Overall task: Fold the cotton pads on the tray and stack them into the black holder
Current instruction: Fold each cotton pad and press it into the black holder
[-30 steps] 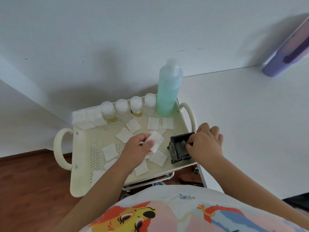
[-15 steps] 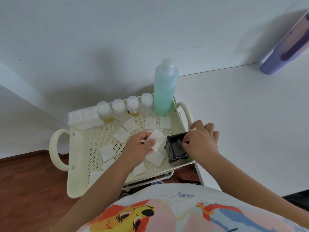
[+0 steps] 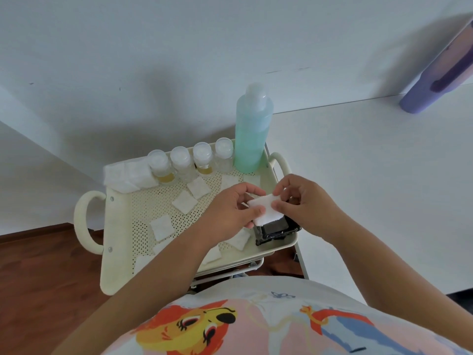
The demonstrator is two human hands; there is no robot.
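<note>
A white cotton pad (image 3: pixel 266 209) is held between both hands just above the black holder (image 3: pixel 276 230), which sits at the tray's front right corner. My left hand (image 3: pixel 230 211) pinches the pad's left end with thumb and fingers. My right hand (image 3: pixel 304 203) pinches its right end. Several flat cotton pads (image 3: pixel 161 226) lie scattered on the cream perforated tray (image 3: pixel 117 252). The holder's inside is partly hidden by the pad.
At the tray's back stand a tall green bottle (image 3: pixel 252 134), several small clear capped bottles (image 3: pixel 181 162) and a stack of white pads (image 3: pixel 128 174). A white table (image 3: pixel 371 188) adjoins on the right, with a purple bottle (image 3: pixel 440 70) on it. Wooden floor lies at left.
My right hand left the black holder and came up to take the pad's right end. The left hand brought the pad rightward over the holder. The camera moved closer.
</note>
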